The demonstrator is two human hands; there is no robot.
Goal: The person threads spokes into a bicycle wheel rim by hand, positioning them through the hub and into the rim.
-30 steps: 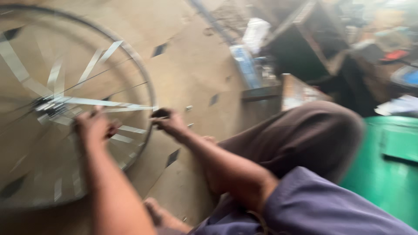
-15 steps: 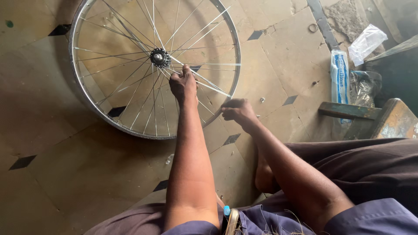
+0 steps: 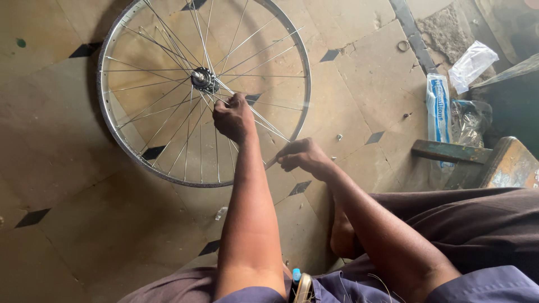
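Note:
A bare metal bicycle wheel rim (image 3: 110, 128) lies flat on the tiled floor, with thin spokes running to a dark hub (image 3: 203, 79). My left hand (image 3: 233, 118) is closed around spokes just below and right of the hub. My right hand (image 3: 300, 156) rests at the rim's lower right edge, fingers pinched on the outer end of a spoke where it meets the rim. Whether a small tool sits in those fingers is too fine to tell.
A clear plastic packet (image 3: 438, 106) and crumpled plastic bags (image 3: 473, 59) lie at the right, beside a worn wooden stool (image 3: 483, 160). Small nuts (image 3: 339, 137) are scattered on the floor near the rim. My bent legs in brown cloth (image 3: 471, 224) fill the lower right.
The view swung from a blurred sideways look to straight down on the wheel. My left hand slid slightly down from the hub; my right hand stayed at the rim's edge.

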